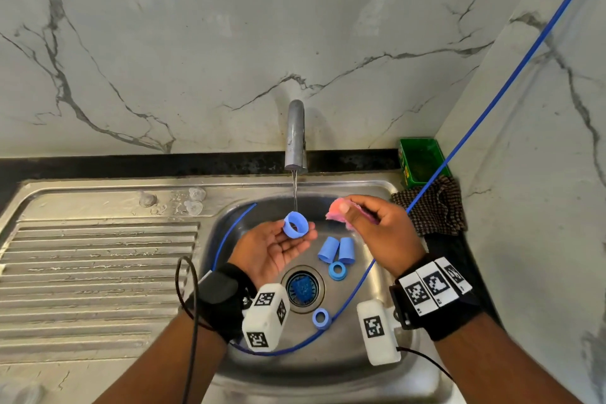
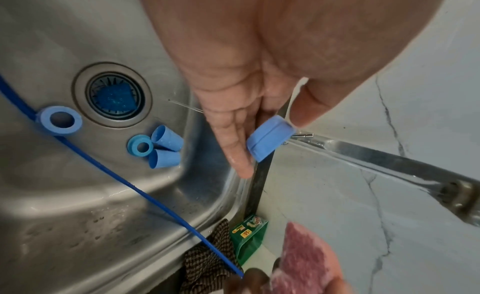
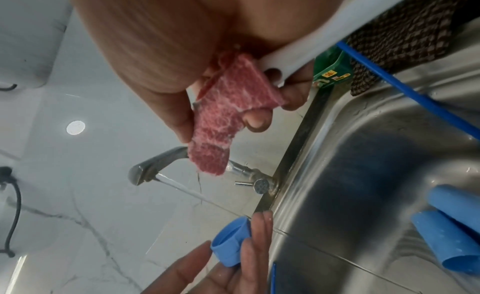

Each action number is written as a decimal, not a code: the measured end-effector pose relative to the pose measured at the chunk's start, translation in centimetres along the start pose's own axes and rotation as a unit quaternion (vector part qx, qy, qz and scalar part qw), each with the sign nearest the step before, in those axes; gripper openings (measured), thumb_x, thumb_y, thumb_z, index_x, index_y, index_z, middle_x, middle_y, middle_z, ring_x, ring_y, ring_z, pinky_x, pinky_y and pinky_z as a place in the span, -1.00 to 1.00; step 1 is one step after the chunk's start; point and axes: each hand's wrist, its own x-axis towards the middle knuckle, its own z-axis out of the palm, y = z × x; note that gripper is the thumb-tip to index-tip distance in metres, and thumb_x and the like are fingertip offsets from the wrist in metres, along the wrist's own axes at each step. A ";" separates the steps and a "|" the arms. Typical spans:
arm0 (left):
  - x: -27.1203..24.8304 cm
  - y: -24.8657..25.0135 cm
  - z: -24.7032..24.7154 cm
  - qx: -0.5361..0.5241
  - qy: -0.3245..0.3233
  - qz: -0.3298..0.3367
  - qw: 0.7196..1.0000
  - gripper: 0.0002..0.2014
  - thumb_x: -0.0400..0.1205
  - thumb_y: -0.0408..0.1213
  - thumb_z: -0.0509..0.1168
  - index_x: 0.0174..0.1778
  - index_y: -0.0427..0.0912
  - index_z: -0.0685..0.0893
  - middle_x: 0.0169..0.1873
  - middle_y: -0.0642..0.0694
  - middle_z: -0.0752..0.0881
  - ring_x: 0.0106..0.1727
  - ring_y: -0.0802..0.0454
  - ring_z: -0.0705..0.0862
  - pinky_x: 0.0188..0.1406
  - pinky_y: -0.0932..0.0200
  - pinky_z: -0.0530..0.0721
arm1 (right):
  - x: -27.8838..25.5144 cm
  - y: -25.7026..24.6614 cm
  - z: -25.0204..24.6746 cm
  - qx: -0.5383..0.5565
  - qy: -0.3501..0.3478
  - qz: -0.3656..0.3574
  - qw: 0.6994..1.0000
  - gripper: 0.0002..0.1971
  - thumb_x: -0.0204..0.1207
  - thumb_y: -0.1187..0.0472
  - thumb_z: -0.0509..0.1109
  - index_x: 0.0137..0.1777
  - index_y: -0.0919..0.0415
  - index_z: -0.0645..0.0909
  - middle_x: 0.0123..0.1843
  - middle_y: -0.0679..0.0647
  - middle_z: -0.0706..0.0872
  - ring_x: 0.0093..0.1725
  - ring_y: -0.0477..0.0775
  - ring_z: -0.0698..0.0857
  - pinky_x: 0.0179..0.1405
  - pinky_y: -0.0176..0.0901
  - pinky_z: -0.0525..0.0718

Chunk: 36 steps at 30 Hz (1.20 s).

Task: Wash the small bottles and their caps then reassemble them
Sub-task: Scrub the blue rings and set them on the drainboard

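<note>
My left hand lies palm up over the sink and pinches a short, open blue cap between thumb and fingertips, just under the running water. The left wrist view shows the cap held edge-on. To its right, my right hand grips a folded pink scrub pad, apart from the cap; the pad hangs from the fingers. On the sink floor lie two small blue bottles side by side, with one ring-shaped blue cap beside them and another below the drain.
The steel tap stands at the back of the sink. A blue piece sits in the drain strainer. A blue cord runs across the basin. A green box and a checked cloth lie at the right; a ribbed drainboard is at the left.
</note>
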 end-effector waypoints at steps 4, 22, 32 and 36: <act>1.7 0.5 0.2 -0.022 -0.004 -0.013 1.000 -0.64 0.79 -0.30 0.15 0.34 -0.55 0.57 0.26 -0.49 0.72 0.25 -0.34 0.75 0.21 -0.05 0.75 | 0.5 0.6 -0.8 -0.012 0.030 -0.004 0.999 -0.87 0.66 0.28 0.42 -0.01 0.10 0.80 -0.16 -0.26 0.86 -0.08 -0.31 0.80 -0.09 -0.51 0.63; 4.6 0.5 -1.1 -0.040 -0.038 0.041 0.998 -0.64 0.80 -0.35 0.05 0.35 -0.53 0.57 0.33 -0.50 0.67 0.41 -0.37 0.66 0.34 -0.07 0.70 | 1.4 3.0 -1.1 -0.003 0.061 0.039 0.997 -0.84 0.65 0.22 0.43 0.11 0.24 0.81 -0.41 -0.31 0.73 -0.42 -0.30 0.66 -0.35 -0.54 0.53; 2.8 0.9 0.7 -0.008 -0.068 0.054 0.996 -0.64 0.81 -0.36 0.02 0.39 -0.50 0.56 0.34 -0.49 0.67 0.38 -0.34 0.68 0.33 -0.05 0.70 | 0.1 1.3 -1.4 -0.008 0.075 0.035 0.997 -0.85 0.63 0.13 0.46 0.09 0.11 0.82 -0.20 -0.20 0.85 -0.28 -0.30 0.73 -0.28 -0.49 0.59; 2.4 1.4 1.3 -0.004 -0.052 0.057 0.997 -0.66 0.82 -0.37 0.02 0.29 -0.52 0.61 0.28 -0.51 0.70 0.33 -0.35 0.70 0.29 -0.06 0.71 | -0.7 0.7 -1.8 0.004 0.078 0.034 0.996 -0.86 0.63 0.17 0.45 0.06 0.14 0.82 -0.27 -0.21 0.82 -0.31 -0.29 0.71 -0.29 -0.51 0.57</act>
